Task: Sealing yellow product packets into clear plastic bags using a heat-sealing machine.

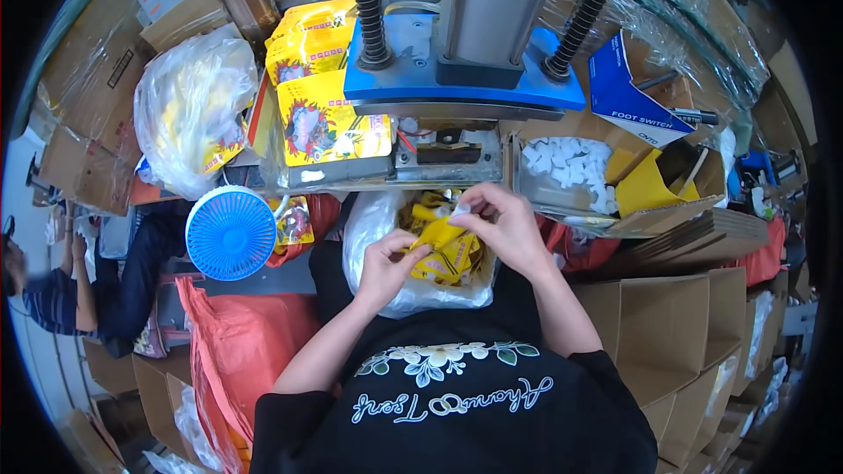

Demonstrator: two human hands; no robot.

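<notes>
Both hands' grips pinch a yellow pouch (443,250) (cardboard boxes (676,333) crowd the press (465,79)).

Both hands (left (384,268), right (507,226)) pinch, fingers curled, close together.

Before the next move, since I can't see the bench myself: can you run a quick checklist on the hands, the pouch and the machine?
1. Left hand grips the yellow pouch: ok, its fingers pinch the lower left edge.
2. Right hand holds a small white piece at the pouch's top: ok.
3. Pouch mouth open: cannot tell, the fingers hide it.
4. Supply of white pieces: ok, the cardboard tray on the right holds many.
5. Slot under the blue press plate free of hands: ok, both hands are in front of it.
6. Clear bag of pouches in the lap: ok, within reach.
</notes>
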